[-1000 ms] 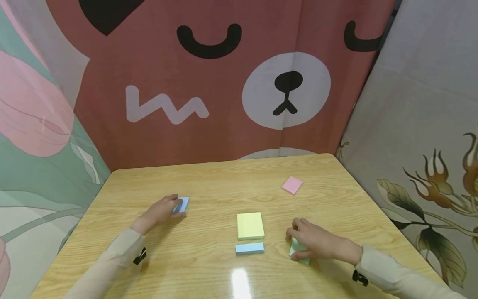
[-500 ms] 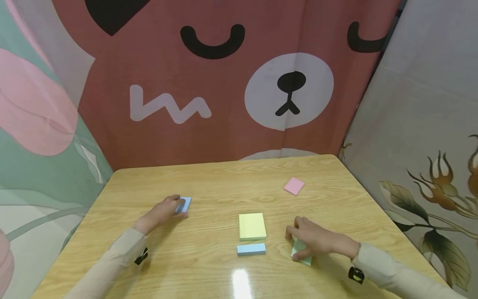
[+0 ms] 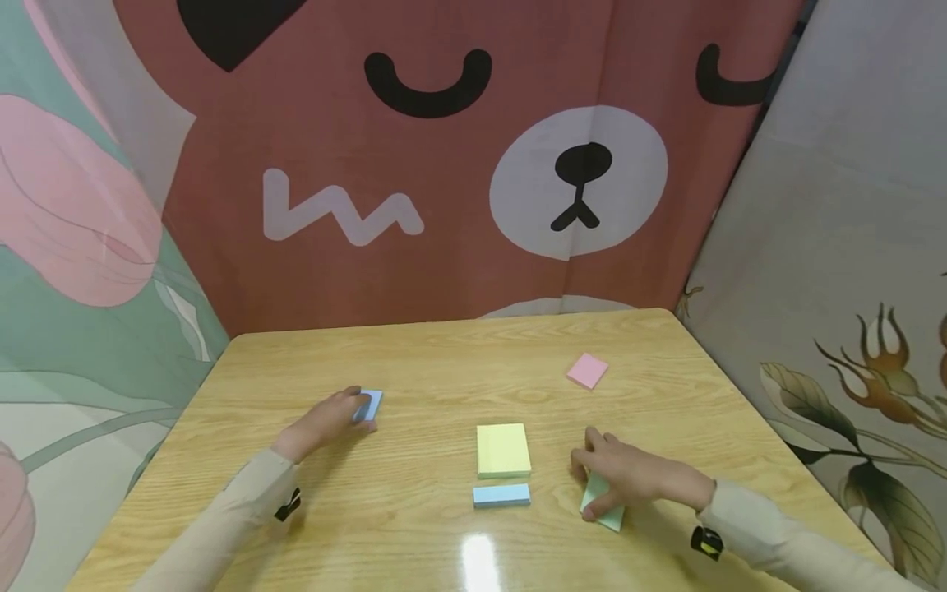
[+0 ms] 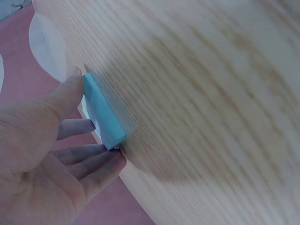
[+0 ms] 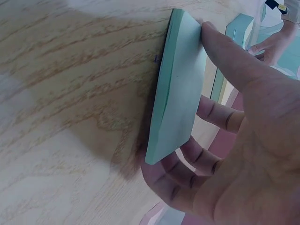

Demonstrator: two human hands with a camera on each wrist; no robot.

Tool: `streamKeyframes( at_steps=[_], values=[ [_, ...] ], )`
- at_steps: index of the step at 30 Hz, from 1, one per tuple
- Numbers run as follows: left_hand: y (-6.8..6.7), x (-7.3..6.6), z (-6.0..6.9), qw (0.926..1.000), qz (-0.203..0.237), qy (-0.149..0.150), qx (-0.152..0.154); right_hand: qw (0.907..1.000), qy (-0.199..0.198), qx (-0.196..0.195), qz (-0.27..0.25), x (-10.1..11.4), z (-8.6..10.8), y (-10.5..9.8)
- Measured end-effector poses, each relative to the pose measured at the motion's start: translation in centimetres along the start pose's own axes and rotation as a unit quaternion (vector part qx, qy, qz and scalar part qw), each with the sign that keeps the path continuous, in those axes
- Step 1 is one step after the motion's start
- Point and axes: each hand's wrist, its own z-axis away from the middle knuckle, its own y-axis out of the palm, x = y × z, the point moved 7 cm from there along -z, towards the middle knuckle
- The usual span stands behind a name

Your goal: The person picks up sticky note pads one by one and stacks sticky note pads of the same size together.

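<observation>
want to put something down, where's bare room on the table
The table is bare along its back edge left of the pink pad, between the blue pad in the left hand and the yellow pad, and in front of the blue strip. Crowded: strip close to yellow pad, right hand gripping green pad to their right.

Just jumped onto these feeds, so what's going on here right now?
A person is working at a wooden table with both hands on small pads. The left hand grips a blue pad on the table's left side, while the right hand grips a pale green pad nearer the person, on the right. Between the hands lies a yellow pad, with a narrow blue pad just in front of it. A pink pad lies farther back, untouched.
</observation>
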Motion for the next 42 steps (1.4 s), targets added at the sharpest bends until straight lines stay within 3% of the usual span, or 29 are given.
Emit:
streamKeyframes(
  at_steps=[6,15,25,36,42],
  values=[
    [-0.1,-0.1,0.0,1.0,-0.001,-0.002,0.005,0.9998,-0.011,0.0,-0.015,0.1,0.0,-0.2],
    [-0.2,-0.2,0.1,1.0,-0.003,0.005,0.001,0.9995,0.02,0.017,-0.019,-0.3,-0.1,-0.5],
    [0.0,-0.2,0.2,0.9999,-0.008,0.01,-0.005,0.9996,-0.001,0.015,-0.023,-0.4,0.2,-1.1],
    [0.2,0.0,0.1,0.9999,-0.006,0.01,-0.004,0.9993,-0.023,-0.014,-0.025,-0.6,-0.1,-1.7],
    [0.2,0.2,0.1,1.0,-0.002,0.005,0.001,0.9975,-0.046,-0.013,-0.052,-0.7,-0.3,-1.7]
  ],
)
